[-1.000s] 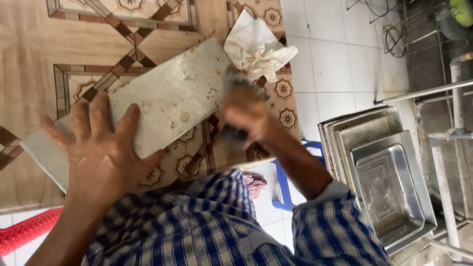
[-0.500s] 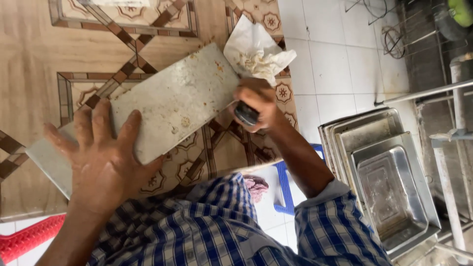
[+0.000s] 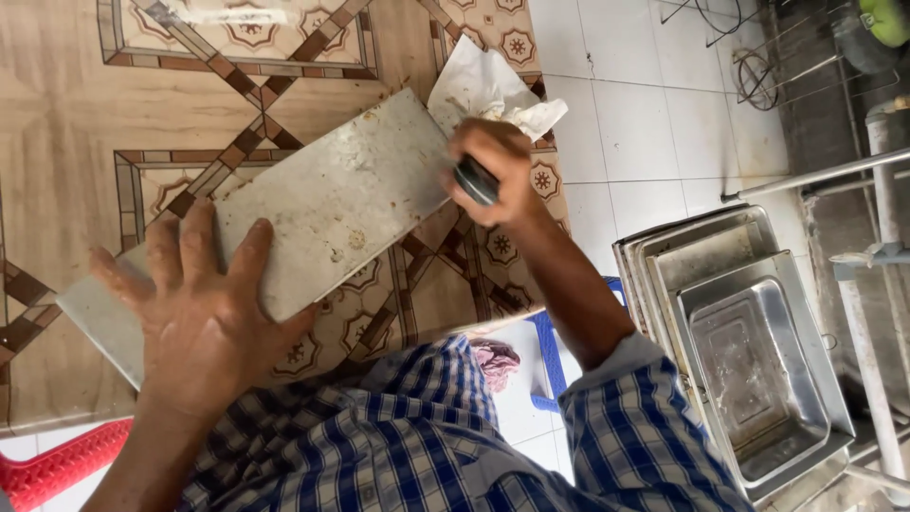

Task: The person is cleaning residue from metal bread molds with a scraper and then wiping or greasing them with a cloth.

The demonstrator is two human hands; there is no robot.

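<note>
Under the hands [image 3: 204, 318], gritty flat stone slab [image 3: 332, 209]

You have no packages, labels, signs or screens in front of you here. Nothing in this view carries a wrapper, a printed tag or a display.

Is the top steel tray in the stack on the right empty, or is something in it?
Empty. The top steel tray shows only its bare, smudged bottom; nothing lies in it. It sits nested in the other trays beneath it.
</note>
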